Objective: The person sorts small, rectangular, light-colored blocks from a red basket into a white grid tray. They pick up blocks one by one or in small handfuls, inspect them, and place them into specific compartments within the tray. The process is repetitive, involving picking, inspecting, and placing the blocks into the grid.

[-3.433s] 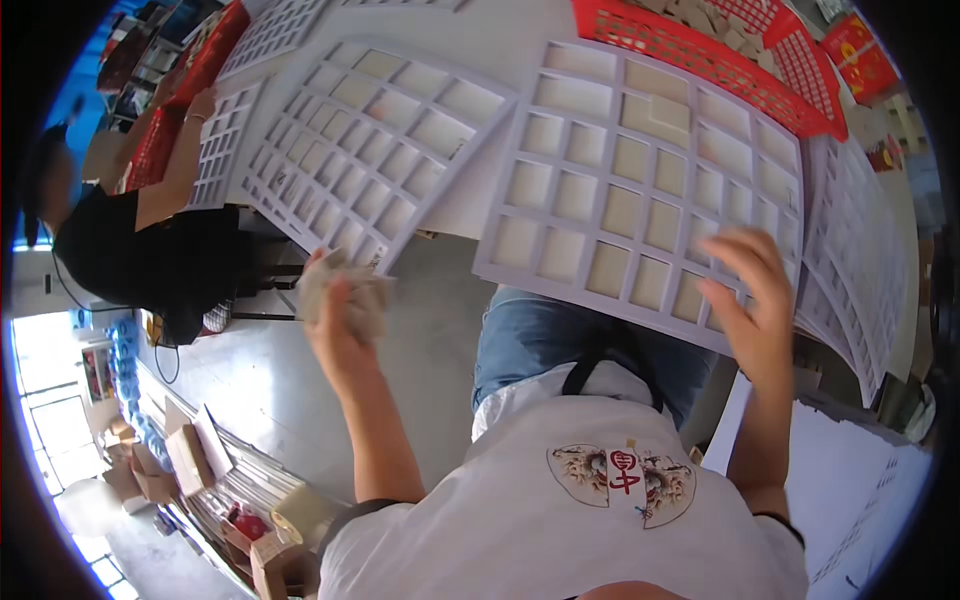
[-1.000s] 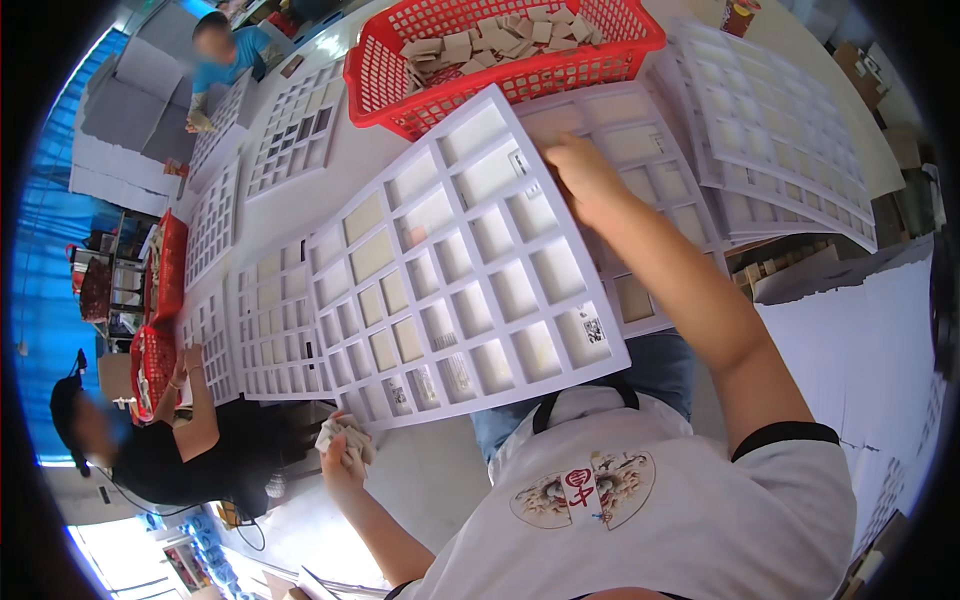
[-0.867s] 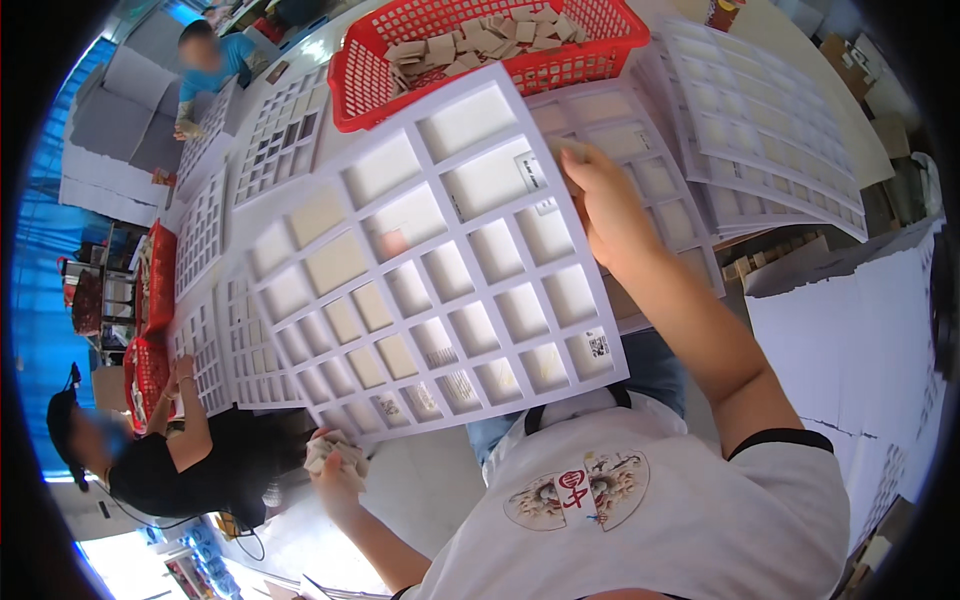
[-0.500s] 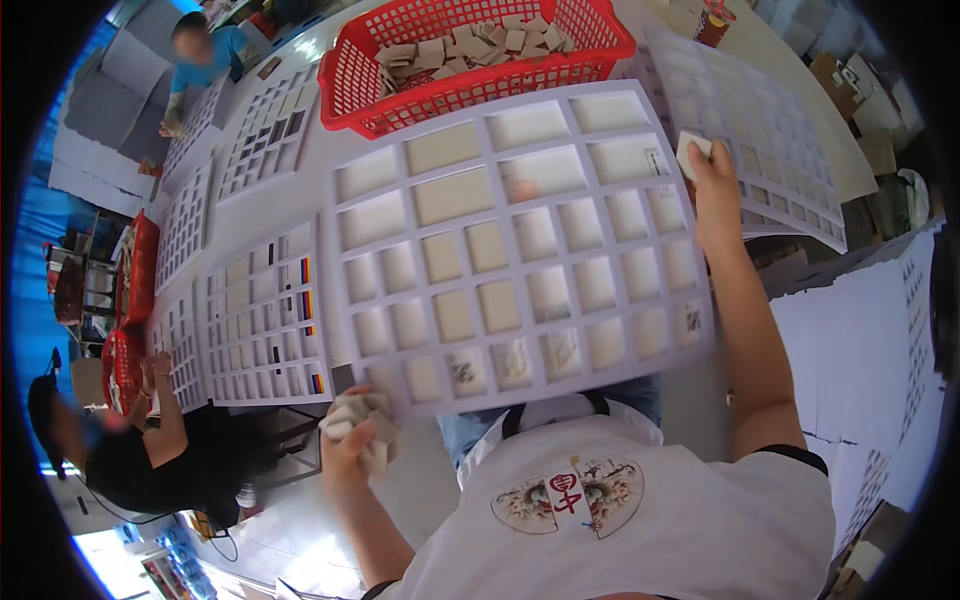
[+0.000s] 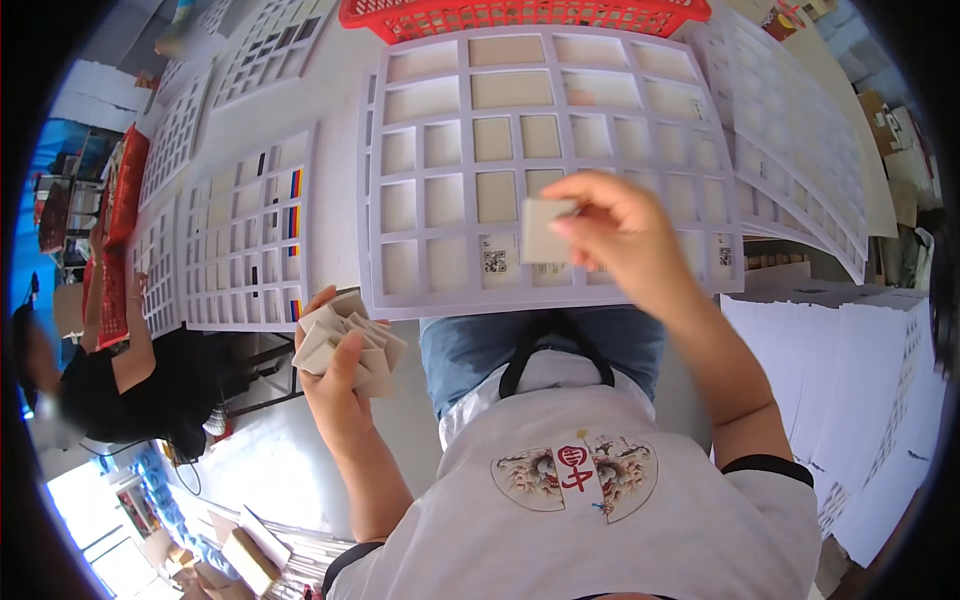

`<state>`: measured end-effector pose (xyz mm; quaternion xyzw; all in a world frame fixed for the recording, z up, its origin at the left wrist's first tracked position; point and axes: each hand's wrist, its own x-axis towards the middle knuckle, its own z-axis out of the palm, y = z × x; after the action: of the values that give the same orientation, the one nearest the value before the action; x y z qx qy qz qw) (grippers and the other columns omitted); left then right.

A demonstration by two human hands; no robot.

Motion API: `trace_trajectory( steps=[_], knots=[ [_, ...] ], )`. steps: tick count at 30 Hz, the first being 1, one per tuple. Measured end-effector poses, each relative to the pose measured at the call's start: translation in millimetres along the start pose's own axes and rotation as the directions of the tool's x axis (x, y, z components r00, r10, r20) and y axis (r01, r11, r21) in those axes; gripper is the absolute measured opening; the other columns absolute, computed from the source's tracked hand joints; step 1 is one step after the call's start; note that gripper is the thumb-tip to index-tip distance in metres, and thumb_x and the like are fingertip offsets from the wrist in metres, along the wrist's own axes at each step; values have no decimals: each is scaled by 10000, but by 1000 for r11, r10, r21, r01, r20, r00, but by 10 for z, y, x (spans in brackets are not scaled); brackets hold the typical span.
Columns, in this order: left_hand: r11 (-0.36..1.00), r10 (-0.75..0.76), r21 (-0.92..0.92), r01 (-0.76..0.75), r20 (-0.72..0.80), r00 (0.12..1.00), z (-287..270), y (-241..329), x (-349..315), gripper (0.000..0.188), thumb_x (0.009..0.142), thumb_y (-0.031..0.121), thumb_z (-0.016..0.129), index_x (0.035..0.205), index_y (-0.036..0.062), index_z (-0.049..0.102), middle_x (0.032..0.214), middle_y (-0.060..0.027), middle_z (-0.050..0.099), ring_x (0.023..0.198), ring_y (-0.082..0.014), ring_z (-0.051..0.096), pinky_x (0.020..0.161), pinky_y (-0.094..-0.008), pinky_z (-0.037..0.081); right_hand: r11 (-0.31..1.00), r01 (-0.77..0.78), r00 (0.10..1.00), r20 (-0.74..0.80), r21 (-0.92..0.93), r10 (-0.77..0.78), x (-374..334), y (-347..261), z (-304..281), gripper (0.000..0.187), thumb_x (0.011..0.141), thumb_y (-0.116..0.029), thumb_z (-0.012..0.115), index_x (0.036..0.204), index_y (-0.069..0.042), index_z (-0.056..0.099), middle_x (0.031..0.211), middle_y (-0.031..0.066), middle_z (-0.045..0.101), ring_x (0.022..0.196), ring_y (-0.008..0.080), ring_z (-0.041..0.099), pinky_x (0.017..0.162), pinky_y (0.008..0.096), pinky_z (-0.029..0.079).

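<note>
A white gridded board (image 5: 540, 108) with large and small rectangular recesses lies on the table before me. Beige tiles (image 5: 492, 139) fill several recesses in its left-middle columns; others show white bottoms, and a few near the front bear printed marks. Between the thumb and fingers of my right hand (image 5: 630, 240) is a single square beige tile (image 5: 546, 230), held above the front-middle recesses and hiding part of them. My left hand (image 5: 335, 385) is closed around a loose bunch of similar tiles (image 5: 350, 340), just off the board's front left corner.
A red plastic basket (image 5: 530, 17) stands behind the board. More gridded boards lie to the left (image 5: 240, 215), some with coloured strips, and stacked at the right (image 5: 800, 150). A person in black (image 5: 140, 385) works at far left beside red baskets (image 5: 125, 190).
My right hand has moved from the board's right edge to over its front middle, carrying the tile. The board sits farther from me. My left hand still grips its bunch.
</note>
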<state>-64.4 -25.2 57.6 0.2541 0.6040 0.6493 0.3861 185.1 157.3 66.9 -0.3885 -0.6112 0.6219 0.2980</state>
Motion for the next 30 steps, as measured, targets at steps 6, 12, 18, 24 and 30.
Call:
trace_trajectory(
  steps=[6, 12, 18, 24, 30],
  knots=[
    [949, -191, -199, 246, 261, 946, 119, -84, -103, 901, 698, 342, 819, 1416, 0, 397, 1027, -178, 607, 856, -310, 686, 712, -402, 587, 893, 264, 964, 79, -364, -253, 143, 322, 467, 246, 835, 62, 653, 1067, -10, 616, 879, 108, 574, 711, 174, 584, 633, 301, 472],
    [771, -426, -206, 603, 536, 729, 394, -433, -196, 904, 671, 296, 821, 1426, 36, 398, 1085, -231, 598, 883, -364, 686, 716, -420, 590, 428, 546, 808, 320, -720, -494, 25, 469, 433, 281, 776, 28, 677, 1051, -20, 647, 1163, 131, 553, 899, 312, 575, 745, 408, 470],
    [709, -243, -393, 585, 643, 726, 505, -542, -179, 841, 698, 162, 814, 1424, 40, 406, 1279, -217, 539, 939, -370, 682, 792, -442, 588, 679, 533, 844, 252, -505, -474, -250, 206, 279, 257, 751, -79, 769, 982, -25, 670, 1018, 114, 587, 960, 293, 569, 811, 392, 460],
    [751, -136, -427, 504, 646, 751, 714, -478, -142, 750, 703, 65, 810, 1363, -17, 462, 1299, -192, 538, 982, -338, 680, 852, -436, 576, 963, 181, 981, 106, -199, -163, -433, 184, 202, 134, 825, -49, 717, 939, -13, 657, 935, 67, 629, 852, 162, 583, 754, 304, 466],
    [670, -358, -156, 726, 788, 500, 689, -501, -122, 622, 710, 72, 826, 1246, -31, 525, 1216, -145, 594, 1023, -291, 661, 880, -400, 539, 1000, 25, 985, -173, 13, -23, -159, 336, 0, 115, 889, 10, 625, 1001, 7, 652, 887, 56, 655, 778, 87, 587, 700, 248, 482]
  ],
)
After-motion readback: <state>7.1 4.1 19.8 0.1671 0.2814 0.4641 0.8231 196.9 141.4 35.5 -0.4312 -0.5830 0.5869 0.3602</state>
